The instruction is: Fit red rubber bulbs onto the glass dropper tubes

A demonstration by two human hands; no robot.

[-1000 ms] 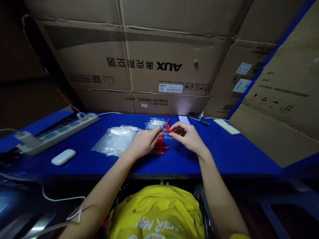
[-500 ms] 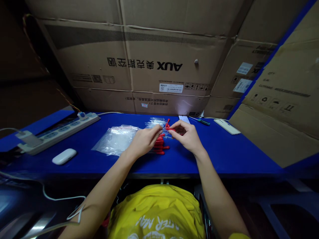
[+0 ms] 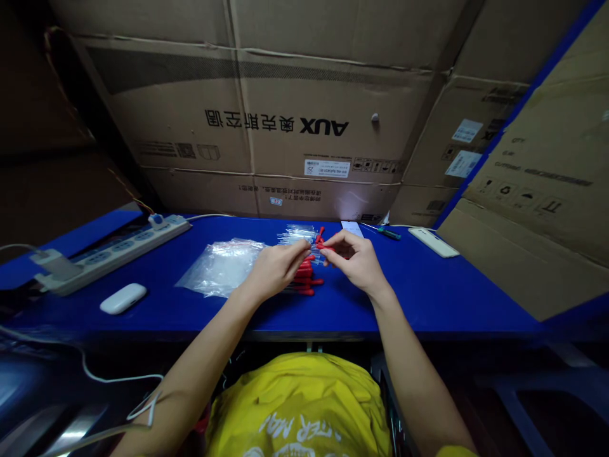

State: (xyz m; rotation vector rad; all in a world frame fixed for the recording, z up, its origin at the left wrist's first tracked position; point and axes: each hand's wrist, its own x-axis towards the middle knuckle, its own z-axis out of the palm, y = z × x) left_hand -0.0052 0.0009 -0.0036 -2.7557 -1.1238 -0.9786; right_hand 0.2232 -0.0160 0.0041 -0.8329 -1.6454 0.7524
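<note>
My left hand (image 3: 276,270) and my right hand (image 3: 356,261) meet over the middle of the blue table (image 3: 428,298). Both are pinched on one small red-tipped clear piece (image 3: 318,249) held between their fingertips. Under the hands lies a pile of red pieces (image 3: 304,279). A bundle of clear tubes (image 3: 297,235) lies just behind the hands. A heap of clear plastic bags (image 3: 221,266) rests to the left of my left hand.
A white power strip (image 3: 109,254) lies at the far left, with a white earbud case (image 3: 122,298) near the front edge. A green-handled screwdriver (image 3: 387,233) and a white phone (image 3: 432,241) lie at the right rear. Cardboard boxes (image 3: 285,120) wall in the back and right.
My hands have drawn slightly closer together over the red pile; my right hand shifted a little left. Everything else stays put.
</note>
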